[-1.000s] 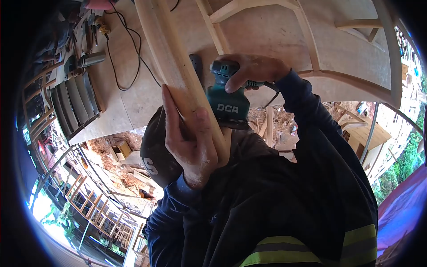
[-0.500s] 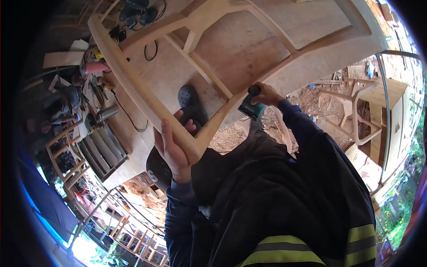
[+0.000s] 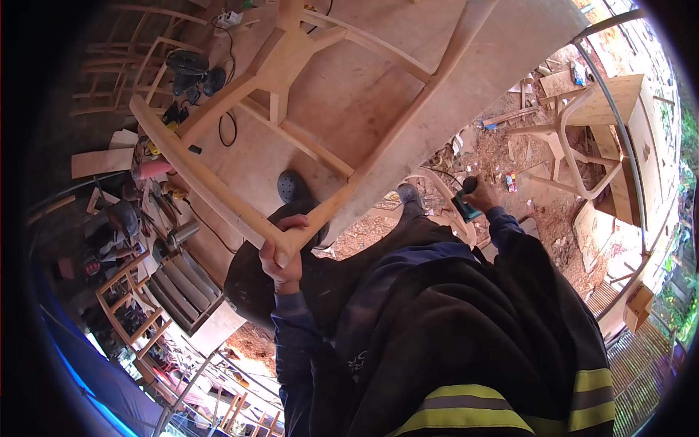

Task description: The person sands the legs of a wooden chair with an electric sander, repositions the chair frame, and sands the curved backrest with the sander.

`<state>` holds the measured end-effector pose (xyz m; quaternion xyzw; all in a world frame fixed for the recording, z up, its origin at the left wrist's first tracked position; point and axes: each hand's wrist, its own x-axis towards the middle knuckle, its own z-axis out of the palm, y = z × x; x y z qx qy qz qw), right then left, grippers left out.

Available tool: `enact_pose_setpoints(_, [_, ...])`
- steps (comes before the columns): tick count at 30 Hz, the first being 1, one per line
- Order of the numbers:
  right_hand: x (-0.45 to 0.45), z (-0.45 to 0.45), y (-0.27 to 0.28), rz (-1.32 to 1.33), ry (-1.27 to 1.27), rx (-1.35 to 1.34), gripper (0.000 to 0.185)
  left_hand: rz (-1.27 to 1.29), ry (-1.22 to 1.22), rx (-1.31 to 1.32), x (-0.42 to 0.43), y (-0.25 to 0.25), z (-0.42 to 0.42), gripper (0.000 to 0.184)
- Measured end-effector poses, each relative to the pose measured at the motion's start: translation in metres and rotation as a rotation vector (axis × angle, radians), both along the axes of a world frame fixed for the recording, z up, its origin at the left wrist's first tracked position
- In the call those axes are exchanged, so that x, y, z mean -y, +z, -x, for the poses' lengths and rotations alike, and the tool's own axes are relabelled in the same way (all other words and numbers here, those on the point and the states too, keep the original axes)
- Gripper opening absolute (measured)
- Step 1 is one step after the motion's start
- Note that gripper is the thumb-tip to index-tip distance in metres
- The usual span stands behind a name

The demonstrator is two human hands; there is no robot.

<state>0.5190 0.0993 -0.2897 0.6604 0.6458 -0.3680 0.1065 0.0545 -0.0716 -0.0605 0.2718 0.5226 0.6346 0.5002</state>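
A pale wooden chair frame (image 3: 280,67) lies tilted across the worktable, its splayed legs and cross rails toward the top of the view. My left hand (image 3: 282,264) is closed round the frame's near corner, with the thumb on the outer face. Off to the right, my right hand (image 3: 483,195) grips a dark green power sander (image 3: 467,210) by its black top. The sander is apart from the frame, past the table edge. Its underside is hidden from me.
My leg and grey clog (image 3: 291,188) are beneath the frame. A second chair frame (image 3: 575,149) stands at right on the littered ground, beside a plywood box (image 3: 626,109). Tools and a slatted metal rack (image 3: 182,288) lie at left. A fan (image 3: 191,69) and cords are on the table.
The sander has moved right and down, away from the frame's rail. My left hand has wrapped further round the corner, and the frame has shifted left in view.
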Motion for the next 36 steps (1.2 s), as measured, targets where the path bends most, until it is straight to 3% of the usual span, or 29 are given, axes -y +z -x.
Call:
enact_pose_setpoints(4, [0.010, 0.002, 0.008, 0.072, -0.027, -0.036, 0.081, -0.022, 0.076, 0.071, 0.002, -0.004, -0.002, 0.059])
enact_pose_setpoints(11, [0.014, 0.028, 0.029, -0.141, 0.035, -0.081, 0.082, 0.218, 0.575, -0.048, 0.003, 0.036, -0.039, 0.041])
enact_pose_setpoints(14, [0.010, 0.043, 0.056, -0.216, 0.061, -0.156, 0.078, 0.338, 0.612, -0.412, 0.012, 0.064, -0.062, 0.040])
enact_pose_setpoints(17, [0.013, 0.058, 0.092, -0.325, 0.114, -0.268, 0.075, -0.050, 0.818, -1.160, 0.011, 0.073, -0.099, 0.043])
enact_pose_setpoints(20, [0.015, 0.077, 0.151, -0.357, 0.196, -0.298, 0.079, -0.074, 0.143, -1.236, 0.017, 0.085, -0.112, 0.048])
enact_pose_setpoints(24, [0.026, 0.101, 0.207, -0.485, 0.239, -0.479, 0.081, -0.086, -0.259, -1.075, -0.034, 0.069, -0.138, 0.052])
enact_pose_setpoints(28, [0.033, 0.117, 0.263, -0.623, 0.289, -0.596, 0.077, -0.193, -0.409, -1.080, -0.056, 0.055, -0.155, 0.052])
enact_pose_setpoints(36, [0.048, 0.120, 0.308, -0.637, 0.271, -0.699, 0.076, -0.381, -0.323, -1.171, -0.047, 0.061, -0.155, 0.051])
